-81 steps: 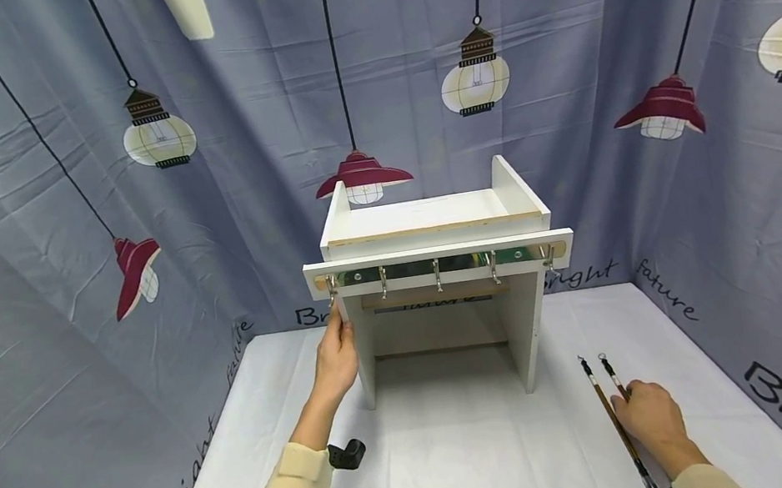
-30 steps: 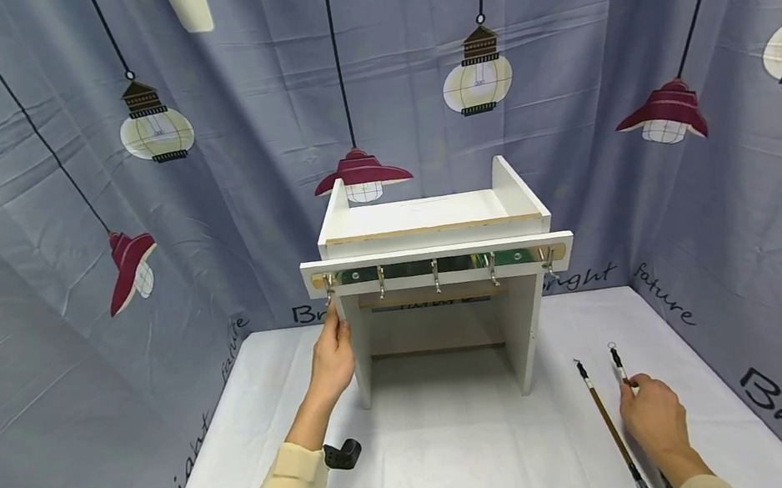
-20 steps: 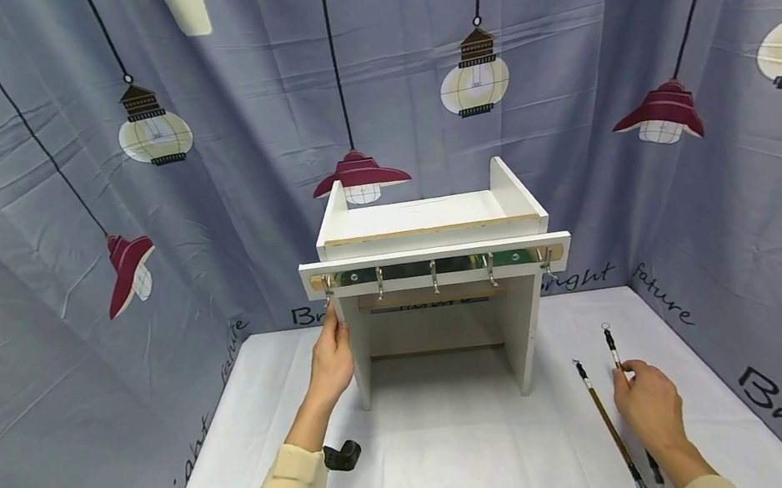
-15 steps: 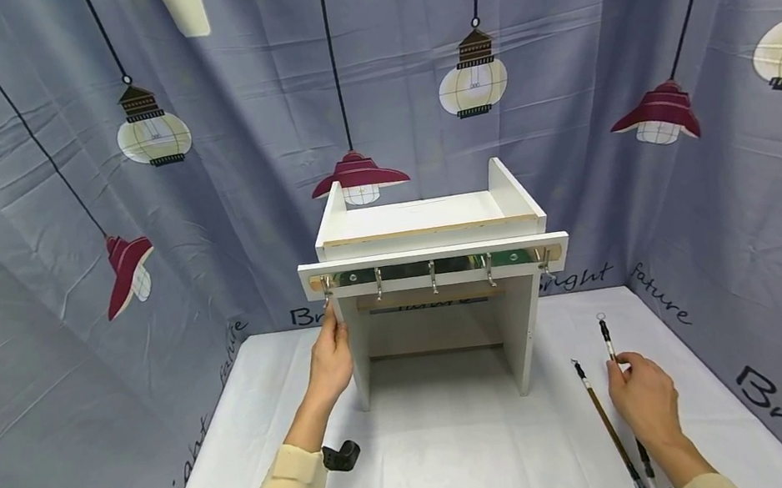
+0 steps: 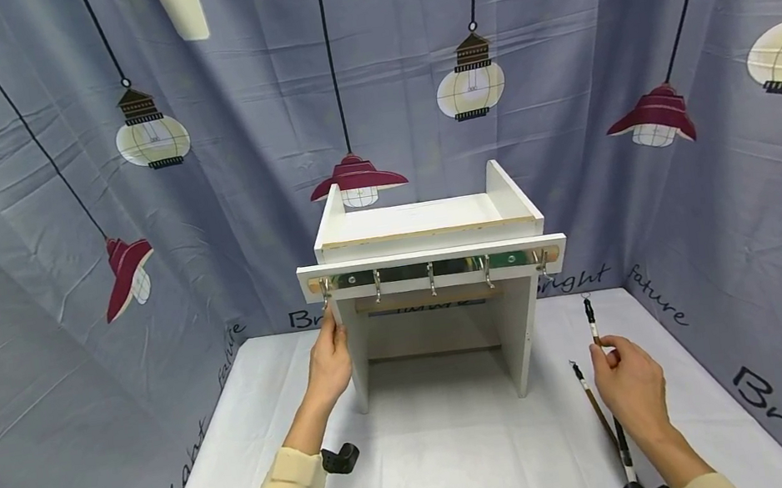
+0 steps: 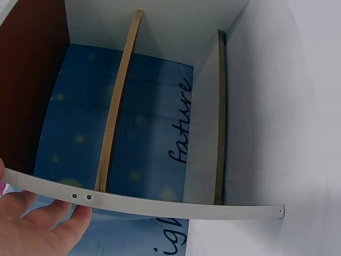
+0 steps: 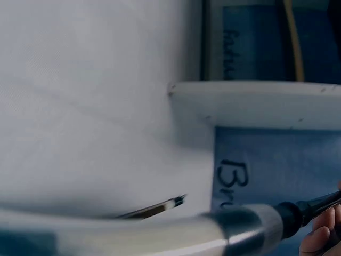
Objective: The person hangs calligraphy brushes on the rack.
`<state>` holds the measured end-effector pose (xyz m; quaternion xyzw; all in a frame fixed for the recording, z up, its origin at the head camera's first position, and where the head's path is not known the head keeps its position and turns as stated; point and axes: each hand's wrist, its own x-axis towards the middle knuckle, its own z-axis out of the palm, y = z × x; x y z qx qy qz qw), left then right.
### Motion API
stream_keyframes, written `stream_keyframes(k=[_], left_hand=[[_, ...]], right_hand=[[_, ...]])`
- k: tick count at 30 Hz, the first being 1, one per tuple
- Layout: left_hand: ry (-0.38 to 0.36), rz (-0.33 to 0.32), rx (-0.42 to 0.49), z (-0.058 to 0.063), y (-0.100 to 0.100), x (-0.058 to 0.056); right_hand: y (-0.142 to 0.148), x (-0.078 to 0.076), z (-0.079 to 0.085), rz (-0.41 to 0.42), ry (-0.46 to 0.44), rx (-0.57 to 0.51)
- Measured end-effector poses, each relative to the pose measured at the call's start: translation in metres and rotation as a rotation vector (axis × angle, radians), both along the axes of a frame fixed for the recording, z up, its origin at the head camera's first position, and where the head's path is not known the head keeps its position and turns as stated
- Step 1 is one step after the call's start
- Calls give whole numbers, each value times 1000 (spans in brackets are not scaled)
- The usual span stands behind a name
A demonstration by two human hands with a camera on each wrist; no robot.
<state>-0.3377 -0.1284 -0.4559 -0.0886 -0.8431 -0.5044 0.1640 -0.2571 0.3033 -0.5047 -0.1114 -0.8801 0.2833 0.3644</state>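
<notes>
A white shelf rack point(image 5: 522, 334) stands on the table, with a row of metal hooks point(image 5: 431, 280) along its front rail. My left hand point(image 5: 328, 365) grips the front edge of its left side panel; in the left wrist view the fingers point(image 6: 61, 221) lie along that panel. My right hand point(image 5: 632, 387) pinches a calligraphy brush point(image 5: 589, 314) by the handle, loop end up, tilted above the table. The brush's lower end point(image 7: 240, 234) looms close and blurred in the right wrist view. A second brush point(image 5: 593, 403) lies left of it, partly hidden.
The white table cloth point(image 5: 440, 473) spreads in front of the rack. A grey-blue curtain point(image 5: 259, 171) printed with lamps surrounds the table at the back and sides. Black wrist camera mounts point(image 5: 341, 458) stick out near both sleeves.
The right hand has lifted the calligraphy brush and carried it forward and slightly left, towards the rack. The left hand keeps its hold on the panel. The second brush stays lying there.
</notes>
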Motion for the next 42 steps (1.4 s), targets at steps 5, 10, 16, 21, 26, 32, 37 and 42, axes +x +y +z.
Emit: stream_keyframes(k=[5, 10, 16, 21, 26, 32, 37, 42], left_hand=[[4, 0, 2, 1, 0, 0], [-2, -11, 6, 1, 0, 0], [-7, -19, 8, 0, 0, 0], [-8, -17, 16, 0, 1, 0], [-15, -10, 14, 0, 1, 0], [-13, -13, 16, -1, 0, 1], [-16, -11, 31, -2, 0, 1], [-17, -24, 27, -3, 1, -2]], right_hand=[[-11, 5, 19, 35, 69, -24], [-24, 10, 37, 43, 117, -35], [-34, 16, 50, 52, 144, -34], [-39, 21, 56, 51, 151, -56], [-44, 27, 63, 86, 231, -46], [-54, 33, 71, 156, 318, -34], [-65, 33, 74, 203, 348, -24], [-77, 35, 73, 254, 384, -30]])
